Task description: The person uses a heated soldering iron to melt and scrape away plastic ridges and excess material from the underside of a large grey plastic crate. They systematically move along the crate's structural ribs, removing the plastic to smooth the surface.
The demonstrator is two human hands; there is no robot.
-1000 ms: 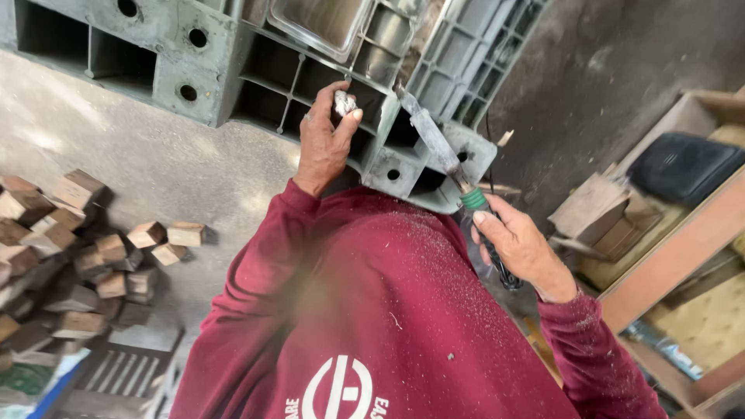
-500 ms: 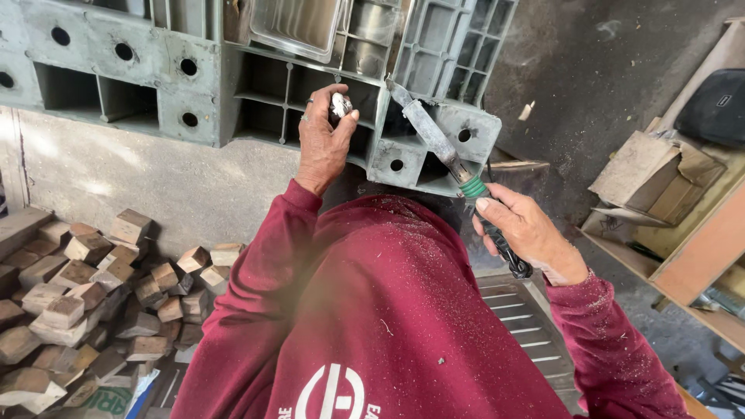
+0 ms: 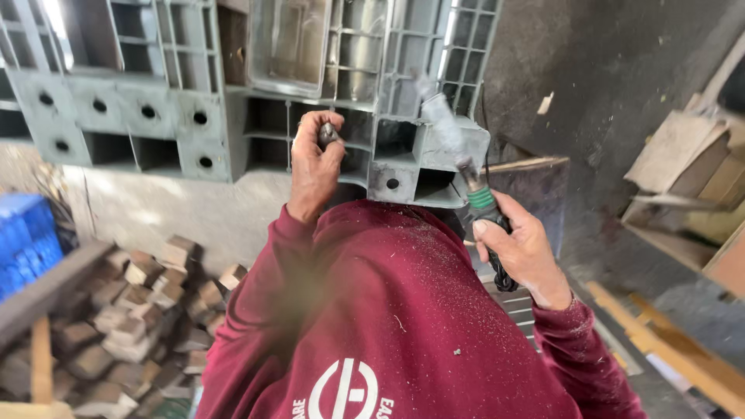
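Left hand [image 3: 312,167] is raised against the underside of a grey plastic pallet [image 3: 194,116], fingers closed around a small dark metal piece [image 3: 327,135]. Right hand [image 3: 521,250] grips the black handle of a hammer [image 3: 458,155], its blurred head up near the pallet. Loose wooden blocks [image 3: 147,302] lie heaped at lower left.

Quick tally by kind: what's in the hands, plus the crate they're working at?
Small dark metal piece in left hand: 1
Long grey blade tool with green-banded black handle in right hand: 1
Grey plastic crate: 1
Total: 3
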